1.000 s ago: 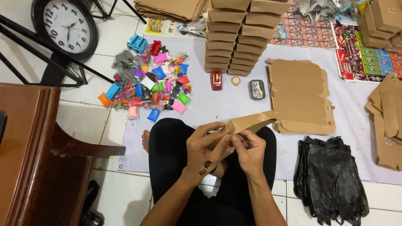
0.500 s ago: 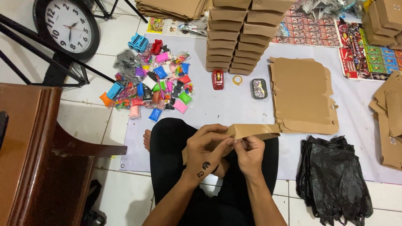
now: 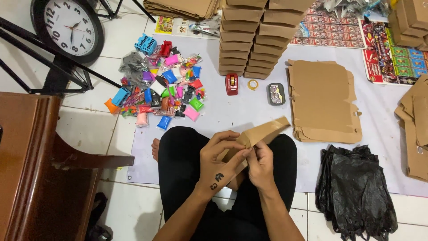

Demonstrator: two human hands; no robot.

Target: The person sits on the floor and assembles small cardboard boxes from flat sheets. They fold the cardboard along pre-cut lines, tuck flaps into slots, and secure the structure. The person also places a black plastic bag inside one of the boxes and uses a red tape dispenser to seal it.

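Brown flat cardboard piece (image 3: 263, 133), partly folded, between both hands.

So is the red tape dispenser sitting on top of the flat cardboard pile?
No, the red tape dispenser stands on the pale mat, left of the flat cardboard pile.

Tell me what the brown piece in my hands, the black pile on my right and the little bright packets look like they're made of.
The brown piece looks like matte cardboard: flat, stiff, creased at the folds. The black pile seems thin plastic film, probably bags: glossy, crumpled, limp. The bright packets appear wrapped in shiny clear plastic; their contents cannot be told.
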